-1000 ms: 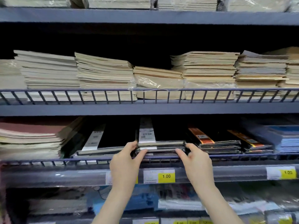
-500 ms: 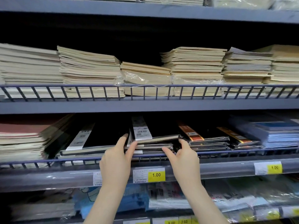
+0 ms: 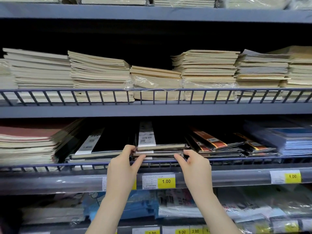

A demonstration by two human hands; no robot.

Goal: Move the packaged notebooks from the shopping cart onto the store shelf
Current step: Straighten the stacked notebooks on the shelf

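Left hand pinched the left end of a short stack of black packaged notebooks, right hand gripped its right end with curled fingers, stack lay on the store shelf behind the wire rail, above a yellow price tag.

Two bare forearms in view, no sleeves as far as the bottom edge. Left hand and right hand: no gloves, rings, watch or bands visible. Nails short, unpainted as far as can be seen.
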